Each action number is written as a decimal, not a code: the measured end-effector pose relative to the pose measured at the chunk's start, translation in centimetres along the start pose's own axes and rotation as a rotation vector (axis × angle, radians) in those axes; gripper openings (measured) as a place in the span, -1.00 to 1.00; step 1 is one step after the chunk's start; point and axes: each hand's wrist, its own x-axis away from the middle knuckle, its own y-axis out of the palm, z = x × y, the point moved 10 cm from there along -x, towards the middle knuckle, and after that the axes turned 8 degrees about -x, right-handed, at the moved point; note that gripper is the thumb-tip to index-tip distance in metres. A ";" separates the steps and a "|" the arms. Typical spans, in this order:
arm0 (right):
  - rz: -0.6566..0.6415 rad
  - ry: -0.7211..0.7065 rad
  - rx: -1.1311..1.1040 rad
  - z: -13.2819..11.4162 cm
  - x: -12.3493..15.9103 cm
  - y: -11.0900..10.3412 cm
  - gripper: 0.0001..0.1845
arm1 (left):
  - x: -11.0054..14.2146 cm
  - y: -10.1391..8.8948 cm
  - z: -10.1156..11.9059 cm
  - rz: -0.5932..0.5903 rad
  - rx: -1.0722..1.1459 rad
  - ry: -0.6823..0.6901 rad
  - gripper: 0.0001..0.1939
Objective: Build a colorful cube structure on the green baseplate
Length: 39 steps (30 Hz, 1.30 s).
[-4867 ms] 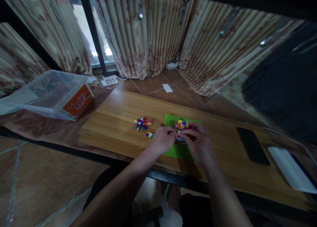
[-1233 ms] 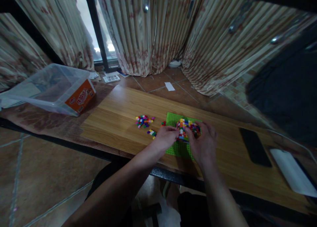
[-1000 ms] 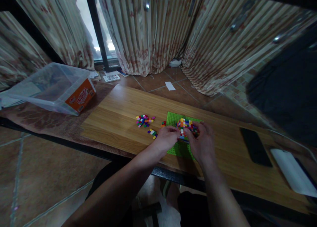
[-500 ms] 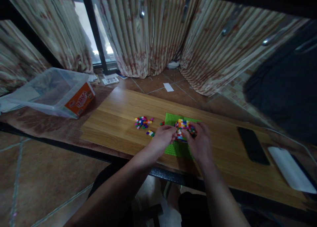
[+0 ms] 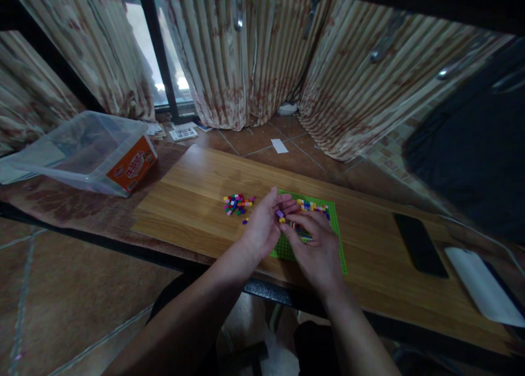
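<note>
My left hand [image 5: 262, 223] is turned palm up, its fingers curled around a few small toy bricks, a purple one [image 5: 279, 213] among them. At the edge of that palm, the thumb and forefinger of my right hand [image 5: 314, 242] pinch together at a yellow toy brick [image 5: 281, 220]. Both hands hover over a green studded baseplate [image 5: 338, 239]. On the plate sits a multicoloured brick build [image 5: 314, 205], partly hidden behind my right hand. Left of my left hand lies a pile of loose toy bricks [image 5: 237, 203] on the wooden board.
A clear plastic bin [image 5: 86, 171] with an orange label stands at the left end. On the right of the wooden board [image 5: 184, 201] lie a black phone [image 5: 420, 245] and a white flat object [image 5: 479, 283]. Curtains [image 5: 262, 53] hang beyond the table.
Both hands have come off the brick build. My left hand has turned palm up, showing small bricks, and my right hand has moved left to meet it.
</note>
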 end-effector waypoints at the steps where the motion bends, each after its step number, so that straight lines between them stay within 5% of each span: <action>1: -0.004 0.012 -0.003 0.1 0.0 0.2 -0.80 | 0.0 0.2 0.0 -0.016 -0.006 0.013 -0.62; 13: -0.032 0.104 -0.097 0.9 -0.1 0.2 -0.79 | 0.6 1.4 0.3 -0.114 0.008 0.046 -0.63; 21: 0.175 0.305 -0.266 5.5 0.4 -4.1 -0.72 | 0.0 -0.4 1.2 -0.003 0.018 0.049 -0.61; 27: 0.085 0.327 -0.173 6.6 0.3 -4.5 -0.74 | -0.2 -1.6 0.6 0.104 -0.021 0.000 -0.67; 39: -0.005 0.366 0.038 6.6 0.2 -3.1 -0.73 | -0.4 -1.7 -0.5 0.088 -0.103 -0.035 -0.80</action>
